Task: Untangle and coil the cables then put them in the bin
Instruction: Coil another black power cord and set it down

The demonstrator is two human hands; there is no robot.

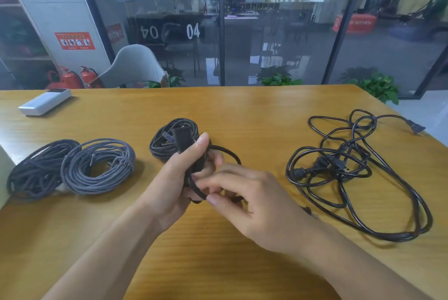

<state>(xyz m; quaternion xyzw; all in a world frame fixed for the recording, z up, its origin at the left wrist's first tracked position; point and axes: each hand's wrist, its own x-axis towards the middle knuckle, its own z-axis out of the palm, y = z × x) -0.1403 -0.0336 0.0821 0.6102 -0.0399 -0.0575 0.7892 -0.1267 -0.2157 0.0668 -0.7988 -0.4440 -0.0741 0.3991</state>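
- The left hand (180,173) grips a bundle of black cord (191,178) at mid-table, thumb pressed over a dark plug at its top; a braided coil (167,141) sits just behind it at 12 o'clock, and whether the two are one cable is hard to tell.
- The right hand (244,193) pinches a loop of that cord at its lower end, fingertips together. If the pinch slips, the loop could spring loose and the wraps slacken.
- A slack thumb would let the plug slide out, and the bundle may unwind.
- The tangled power cords (351,173) lie at 3 o'clock, well apart and not yet sorted; their plugs sit inside the knot, so pulling hard there would likely tighten it.
- Two finished coils (72,166) rest touching at 9 o'clock near the table (254,110) edge; a careless sweep might push them off.
- No bin is in view, so where it stands cannot be told.
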